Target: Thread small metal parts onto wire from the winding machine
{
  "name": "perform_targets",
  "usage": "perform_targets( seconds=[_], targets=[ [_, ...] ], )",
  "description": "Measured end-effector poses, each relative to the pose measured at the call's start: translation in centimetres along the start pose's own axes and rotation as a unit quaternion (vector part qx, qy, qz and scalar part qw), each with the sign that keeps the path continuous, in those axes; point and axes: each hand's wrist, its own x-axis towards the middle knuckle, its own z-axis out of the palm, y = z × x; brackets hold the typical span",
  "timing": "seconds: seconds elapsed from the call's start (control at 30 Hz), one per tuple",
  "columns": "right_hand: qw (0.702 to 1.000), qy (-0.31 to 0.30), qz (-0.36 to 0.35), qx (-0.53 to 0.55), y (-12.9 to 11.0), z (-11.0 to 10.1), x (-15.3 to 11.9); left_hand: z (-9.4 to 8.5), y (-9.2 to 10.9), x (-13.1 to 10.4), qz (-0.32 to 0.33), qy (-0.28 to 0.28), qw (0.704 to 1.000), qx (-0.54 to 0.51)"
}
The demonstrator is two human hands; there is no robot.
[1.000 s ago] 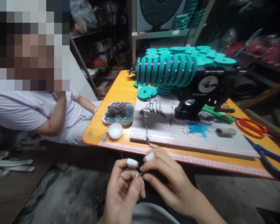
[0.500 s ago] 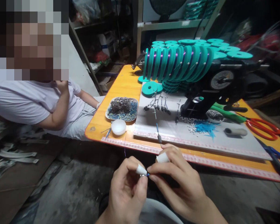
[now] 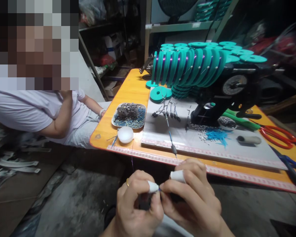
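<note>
My left hand (image 3: 140,204) is pinched, with white tape round one fingertip and a ring on one finger. Against it, thumb and finger of my right hand (image 3: 191,197) are pinched too, also with a taped finger. A small blue-purple bit of thin line (image 3: 159,188) shows between the fingertips; what else they grip is hidden. Another thread (image 3: 132,161) rises from behind my left hand to the table edge. Above my right hand hangs a dark weight (image 3: 174,150) on a line with a blue coiled part (image 3: 170,136), which reaches down toward my fingers.
Teal foam spools (image 3: 187,67) line a black machine (image 3: 207,112). On the yellow table (image 3: 128,85) are a tray of small metal parts (image 3: 129,124), a white cup (image 3: 125,135), blue tubes (image 3: 218,135), red-handled scissors (image 3: 277,136) and pliers (image 3: 292,168). A person (image 3: 51,121) sits at left.
Both hands have shifted slightly right and down, still pinched together. The hanging weight has swung a little right and lower. The seated person has moved slightly.
</note>
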Motion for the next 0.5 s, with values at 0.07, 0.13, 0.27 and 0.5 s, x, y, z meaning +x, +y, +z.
perform_targets(
  seconds=[0.07,0.13,0.27,0.5],
  targets=[
    [1.0,0.01,-0.009,-0.014,0.0,0.1,-0.2,-0.3,0.0,0.2,0.019,-0.013,1.0,0.011],
    [1.0,0.009,-0.004,-0.002,0.3,0.1,-0.4,-0.5,0.0,0.1,0.017,-0.022,1.0,0.011],
    [0.999,0.005,0.011,0.051,1.2,-0.1,-0.6,-0.5,0.1,-0.4,-0.076,-0.006,0.995,-0.056],
    [0.997,-0.002,-0.009,0.073,1.8,-0.2,-0.2,0.7,0.6,-0.4,-0.329,0.075,0.927,-0.166]
  ],
)
